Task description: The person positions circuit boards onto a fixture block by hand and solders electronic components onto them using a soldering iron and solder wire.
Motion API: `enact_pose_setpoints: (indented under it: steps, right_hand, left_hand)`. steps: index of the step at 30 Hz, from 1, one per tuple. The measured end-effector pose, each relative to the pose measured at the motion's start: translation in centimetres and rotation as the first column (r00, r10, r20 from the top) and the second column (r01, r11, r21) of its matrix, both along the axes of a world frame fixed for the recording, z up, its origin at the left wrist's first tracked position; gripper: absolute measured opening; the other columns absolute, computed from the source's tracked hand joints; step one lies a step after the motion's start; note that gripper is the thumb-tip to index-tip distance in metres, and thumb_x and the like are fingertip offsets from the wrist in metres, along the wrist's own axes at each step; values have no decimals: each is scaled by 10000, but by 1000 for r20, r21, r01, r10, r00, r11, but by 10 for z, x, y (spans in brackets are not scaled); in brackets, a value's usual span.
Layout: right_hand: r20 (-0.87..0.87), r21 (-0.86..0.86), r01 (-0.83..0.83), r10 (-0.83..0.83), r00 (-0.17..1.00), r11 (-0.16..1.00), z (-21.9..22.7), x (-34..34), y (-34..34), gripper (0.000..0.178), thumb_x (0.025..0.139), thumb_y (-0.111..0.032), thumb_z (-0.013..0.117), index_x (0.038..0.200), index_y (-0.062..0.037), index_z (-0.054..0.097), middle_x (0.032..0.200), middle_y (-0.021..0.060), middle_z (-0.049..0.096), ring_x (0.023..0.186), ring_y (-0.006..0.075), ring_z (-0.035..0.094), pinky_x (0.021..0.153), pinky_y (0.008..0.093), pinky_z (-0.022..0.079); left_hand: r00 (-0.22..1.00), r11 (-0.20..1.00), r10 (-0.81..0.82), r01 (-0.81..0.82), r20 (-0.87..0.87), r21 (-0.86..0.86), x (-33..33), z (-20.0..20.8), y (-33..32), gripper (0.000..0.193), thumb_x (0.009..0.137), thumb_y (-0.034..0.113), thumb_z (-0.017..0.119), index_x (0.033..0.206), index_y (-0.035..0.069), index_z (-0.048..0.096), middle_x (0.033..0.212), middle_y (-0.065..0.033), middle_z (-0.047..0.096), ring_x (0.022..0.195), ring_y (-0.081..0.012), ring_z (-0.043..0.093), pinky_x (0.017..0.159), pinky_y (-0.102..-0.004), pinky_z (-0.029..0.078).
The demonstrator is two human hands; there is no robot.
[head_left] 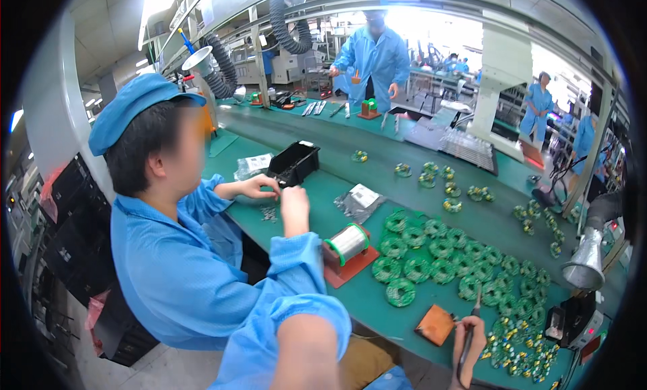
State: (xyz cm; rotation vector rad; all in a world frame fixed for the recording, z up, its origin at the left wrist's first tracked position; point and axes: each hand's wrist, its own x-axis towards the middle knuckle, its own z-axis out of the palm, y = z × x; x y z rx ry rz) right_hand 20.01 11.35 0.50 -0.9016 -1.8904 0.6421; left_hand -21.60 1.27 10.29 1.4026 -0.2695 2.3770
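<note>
This is an electronics workshop, as the green bench [369, 294], round circuit boards [441, 247], soldering iron [476, 310], wire spool [348, 244], ribbed hoses [278, 29] and workers in blue coats [383, 56] show.

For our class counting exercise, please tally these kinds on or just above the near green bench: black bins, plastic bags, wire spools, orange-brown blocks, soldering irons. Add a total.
Black bin: 1
Plastic bags: 2
Wire spool: 1
Orange-brown block: 1
Soldering iron: 1
Total: 6
</note>
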Motion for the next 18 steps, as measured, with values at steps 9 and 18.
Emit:
enact_pose_setpoints:
  steps: [9, 18]
  right_hand:
    - [-68, -78, -39, 34, 997, 996, -5, 0, 2, 107, 819, 31, 580, 904, -26, 549, 715, 51, 582, 608, 110, 548, 562, 234, 430]
    - [11, -82, -15, 16, 1000, 997, -2, 1, 1, 84, 843, -2, 566, 921, -23, 542, 729, 59, 592, 620, 122, 538, 586, 248, 434]
  left_hand:
    - [900, 422, 426, -287, 91, 860, 239, 152, -89, 517, 975, 389, 309, 981, -16, 631, 1023, -117, 628, 1072, -250, 527, 916, -437, 394]
    - [913, 961, 34, 81, -406, 263, 214, 157, -75, 232, 908, 191, 471, 982, 72, 656, 1045, -31, 620, 1046, -225, 534, 887, -432, 405]
